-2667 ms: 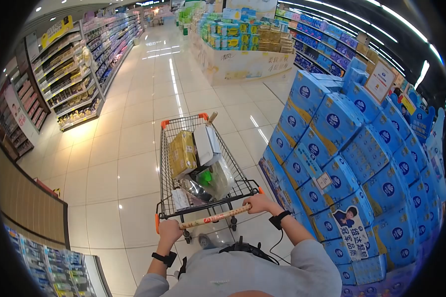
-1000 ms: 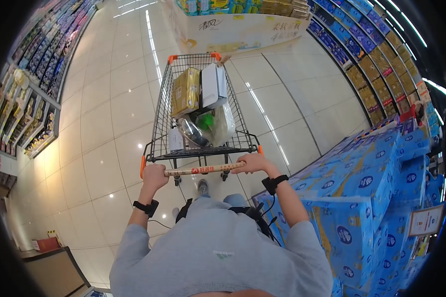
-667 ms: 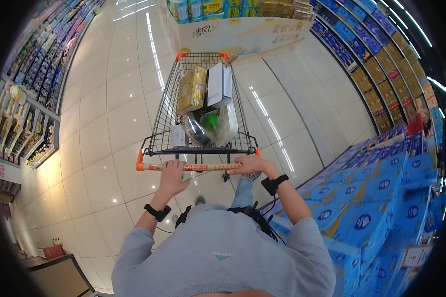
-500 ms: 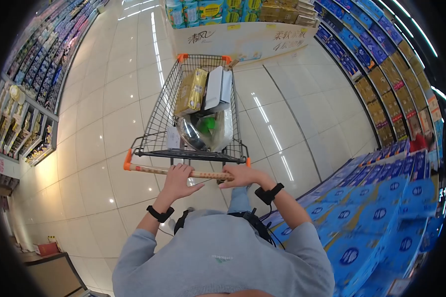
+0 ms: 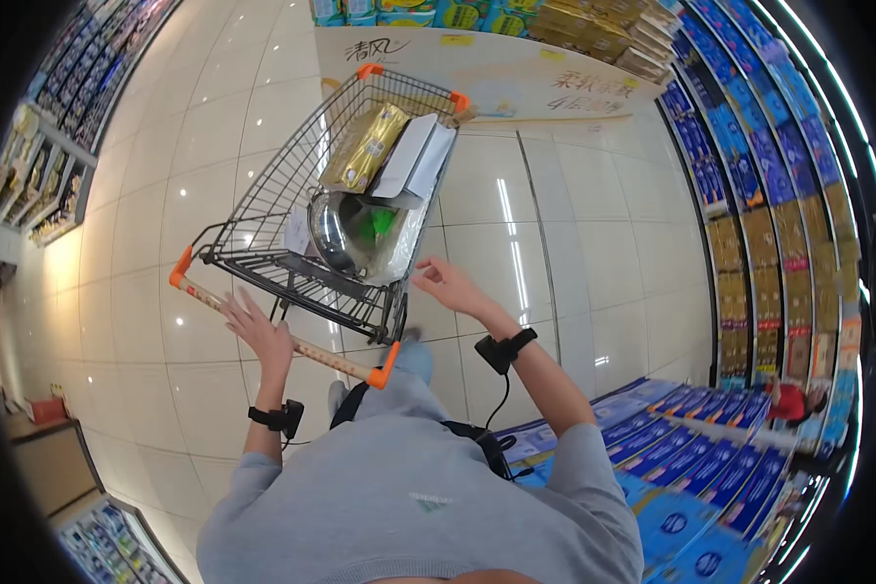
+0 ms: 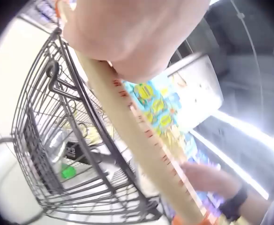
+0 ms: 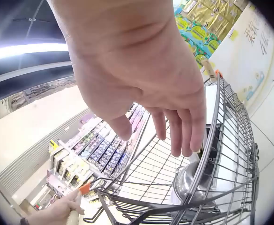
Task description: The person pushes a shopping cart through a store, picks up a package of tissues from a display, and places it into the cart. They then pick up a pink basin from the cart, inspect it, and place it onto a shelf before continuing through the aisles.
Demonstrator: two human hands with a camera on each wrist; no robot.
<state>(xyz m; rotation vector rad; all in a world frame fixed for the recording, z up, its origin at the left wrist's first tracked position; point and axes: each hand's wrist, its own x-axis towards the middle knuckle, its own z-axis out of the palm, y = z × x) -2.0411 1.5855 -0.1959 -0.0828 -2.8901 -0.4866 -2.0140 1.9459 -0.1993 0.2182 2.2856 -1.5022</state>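
Observation:
In the head view, a wire shopping cart stands angled in front of me, its far end up to the left. My left hand rests on the handle bar, fingers extended across it. My right hand is off the bar, in the air beside the cart's right side, fingers loosely bent and holding nothing. In the cart lie a gold package, a white box, a shiny silver rounded vessel in clear wrapping, and a bright green item. The right wrist view shows the right fingers hanging near the cart's rim.
A white promotional display wall with packs on top stands close beyond the cart's far end. Stocked shelves run along the right. Blue packs are stacked at lower right. A shelf stands at left.
The cart has swung round clockwise, its handle now to the left. The right hand has let go of the bar; the left hand has loosened and shifted along it. The display wall is nearer.

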